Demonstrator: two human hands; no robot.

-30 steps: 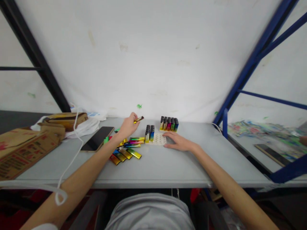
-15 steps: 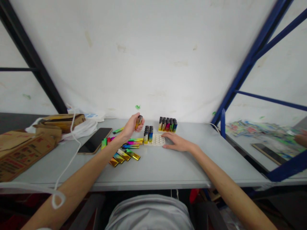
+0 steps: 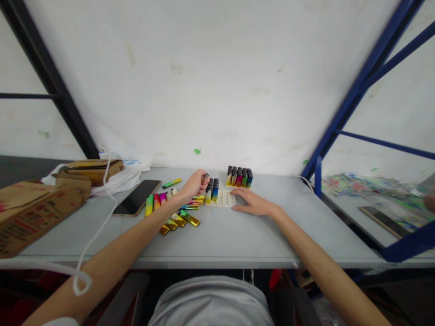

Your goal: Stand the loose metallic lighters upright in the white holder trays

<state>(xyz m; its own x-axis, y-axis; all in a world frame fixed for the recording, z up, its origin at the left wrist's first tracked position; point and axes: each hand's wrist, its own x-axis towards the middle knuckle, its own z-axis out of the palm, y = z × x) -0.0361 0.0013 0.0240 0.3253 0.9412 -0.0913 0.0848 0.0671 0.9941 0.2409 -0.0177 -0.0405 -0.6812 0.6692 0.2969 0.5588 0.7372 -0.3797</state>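
My left hand (image 3: 196,184) is closed around a lighter (image 3: 205,177), whose dark top shows above the fingers; the rest is mostly hidden. It is just left of a white tray with round holes (image 3: 224,198). Several black-topped lighters (image 3: 215,192) stand upright in the tray's left end. At the tray's right end, my right hand (image 3: 253,202) grips the edge, fingers at the far corner and thumb at the near one. Loose shiny lighters (image 3: 183,219) in gold, green, red and purple lie left of the tray, partly behind my left forearm.
Behind the tray stands a full block of upright lighters (image 3: 239,177). A phone (image 3: 137,198), an open cardboard box (image 3: 37,213) and a white cable (image 3: 98,226) are on the left. Blue rack posts (image 3: 353,90) rise at the right; beyond them lie plastic wrappers and another phone (image 3: 384,221).
My left hand, with the lighter, has come down and slightly right, closer to the standing lighters. The right hand stays at the tray's end. The view has shifted slightly.
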